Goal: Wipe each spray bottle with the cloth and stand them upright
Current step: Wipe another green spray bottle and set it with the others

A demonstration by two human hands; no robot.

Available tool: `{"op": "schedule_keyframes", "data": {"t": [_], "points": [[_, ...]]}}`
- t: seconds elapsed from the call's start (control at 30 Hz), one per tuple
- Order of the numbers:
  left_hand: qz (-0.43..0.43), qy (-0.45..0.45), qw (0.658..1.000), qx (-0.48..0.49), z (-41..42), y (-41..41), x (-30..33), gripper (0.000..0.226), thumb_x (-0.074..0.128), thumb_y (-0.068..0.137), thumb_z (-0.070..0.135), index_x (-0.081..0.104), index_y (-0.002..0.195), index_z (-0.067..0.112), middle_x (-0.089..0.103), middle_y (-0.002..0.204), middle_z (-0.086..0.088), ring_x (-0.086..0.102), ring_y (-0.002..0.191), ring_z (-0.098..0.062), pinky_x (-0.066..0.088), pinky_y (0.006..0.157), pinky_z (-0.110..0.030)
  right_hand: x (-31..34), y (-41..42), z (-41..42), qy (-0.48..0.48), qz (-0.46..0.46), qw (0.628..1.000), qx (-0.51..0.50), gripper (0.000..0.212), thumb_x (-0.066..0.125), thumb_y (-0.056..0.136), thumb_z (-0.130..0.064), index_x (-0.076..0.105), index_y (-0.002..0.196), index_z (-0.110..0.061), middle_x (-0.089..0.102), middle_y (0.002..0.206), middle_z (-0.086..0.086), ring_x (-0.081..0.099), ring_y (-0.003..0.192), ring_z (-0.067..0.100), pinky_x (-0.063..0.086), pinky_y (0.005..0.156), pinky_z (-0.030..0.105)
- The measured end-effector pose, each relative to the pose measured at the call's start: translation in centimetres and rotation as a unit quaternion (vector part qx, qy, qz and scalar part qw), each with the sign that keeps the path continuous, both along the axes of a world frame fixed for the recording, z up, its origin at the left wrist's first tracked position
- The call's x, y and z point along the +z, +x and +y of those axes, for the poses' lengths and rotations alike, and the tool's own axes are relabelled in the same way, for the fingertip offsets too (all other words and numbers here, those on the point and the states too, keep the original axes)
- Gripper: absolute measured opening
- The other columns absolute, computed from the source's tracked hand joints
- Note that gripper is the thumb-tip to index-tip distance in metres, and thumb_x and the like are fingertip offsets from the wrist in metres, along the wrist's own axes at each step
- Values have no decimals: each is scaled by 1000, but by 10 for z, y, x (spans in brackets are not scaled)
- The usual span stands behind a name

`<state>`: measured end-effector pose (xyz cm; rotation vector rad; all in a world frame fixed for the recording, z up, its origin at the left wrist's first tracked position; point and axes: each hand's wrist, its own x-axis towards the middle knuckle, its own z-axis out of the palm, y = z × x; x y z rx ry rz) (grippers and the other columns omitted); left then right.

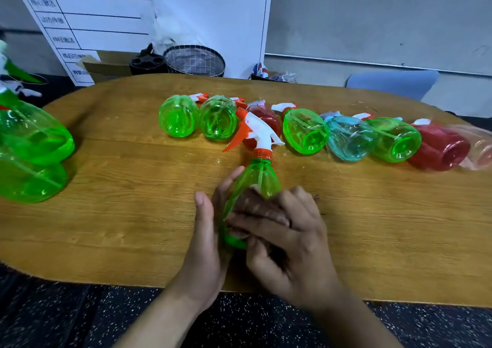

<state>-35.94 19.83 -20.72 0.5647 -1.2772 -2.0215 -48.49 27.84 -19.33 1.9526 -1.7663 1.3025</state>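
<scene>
Left hand [206, 237] flat-fingered against green spray bottle [255, 182], right hand [286, 237] fingers curled over its body from the other side, above the bench [133, 214].

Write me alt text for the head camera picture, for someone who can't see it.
Two hands hold a green spray bottle over a wooden table: the left hand rests against its side, the right hand wraps its body. Behind it, a row of green, red and blue bottles lies on its sides; two more green bottles sit at far left.
</scene>
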Motion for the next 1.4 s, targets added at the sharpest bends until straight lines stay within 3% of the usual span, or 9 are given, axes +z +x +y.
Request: {"op": "schedule_keyframes", "data": {"t": [0.13, 0.27, 0.37, 0.47, 0.63, 0.93, 1.1, 1.2, 1.4], "points": [[3, 11, 1000, -16, 1, 1, 0, 75, 22, 97, 69, 48, 155, 30, 69, 143, -11, 66, 133, -27, 57, 101, -30, -4, 13, 2, -14, 19, 1000, 20, 27, 62, 89, -26, 85, 103, -26, 73, 104, 2, 57, 85, 27, 41, 74, 45], [-41, -10, 999, 8, -2, 0, 8, 79, 65, 84, 79, 50, 152, 43, 66, 147, -2, 64, 135, -28, 58, 101, -50, 3, -1, 2, -65, -225, 972, -13, 24, 59, 94, -19, 82, 96, -18, 72, 100, 5, 64, 91, 28, 46, 80, 41], [-49, -29, 998, 1, -5, -1, 6, 77, 81, 83, 58, 48, 152, 48, 65, 145, 1, 69, 127, -31, 61, 84, -58, 8, -18, -8, -71, -311, 946, -63, 21, 56, 101, -25, 74, 111, -22, 65, 108, -1, 64, 100, 19, 50, 84, 34], [-36, -13, 999, -5, -4, -1, 6, 63, 65, 92, 42, 49, 152, 50, 65, 145, 3, 71, 121, -33, 64, 71, -50, 8, -27, -18, -35, -293, 950, -105, 22, 53, 107, -25, 67, 122, -20, 64, 111, -5, 61, 107, 10, 47, 92, 24], [-32, -17, 999, -11, -4, 0, 4, 53, 53, 97, 47, 51, 149, 58, 61, 149, 18, 65, 133, -23, 65, 79, -46, 9, -25, -20, 41, -218, 967, -125, 33, 51, 107, -24, 68, 135, -20, 61, 125, -3, 55, 118, -5, 38, 95, 5], [-29, -42, 999, -7, -3, 0, -6, 49, 43, 104, 43, 53, 153, 47, 57, 158, 4, 56, 144, -22, 55, 110, -48, 2, -13, 2, 39, -106, 994, 2, 33, 55, 98, -22, 80, 120, -21, 58, 98, 9, 56, 91, 25, 48, 77, 44], [-11, -25, 999, -16, -5, -1, 4, 54, 57, 100, 55, 53, 153, 45, 64, 151, -3, 61, 140, -27, 50, 112, -44, -1, -1, 12, 18, 4, 998, 63, 31, 59, 89, -18, 85, 104, -24, 69, 100, 4, 51, 82, 24, 44, 73, 45], [-12, -32, 999, -6, -3, -2, 5, 50, 56, 101, 51, 56, 151, 44, 68, 145, 1, 66, 132, -24, 58, 95, -28, 5, -1, 11, -18, -89, 994, 61, 29, 59, 89, -15, 85, 101, -18, 71, 103, 5, 59, 88, 24, 47, 75, 44], [-24, -53, 998, -25, -2, -1, -1, 52, 47, 100, 54, 53, 151, 50, 58, 156, 10, 58, 142, -18, 60, 102, -41, 11, -16, -12, 7, -273, 959, -80, 37, 53, 105, -17, 70, 136, -27, 63, 130, -10, 60, 126, 14, 47, 103, 24]]}}
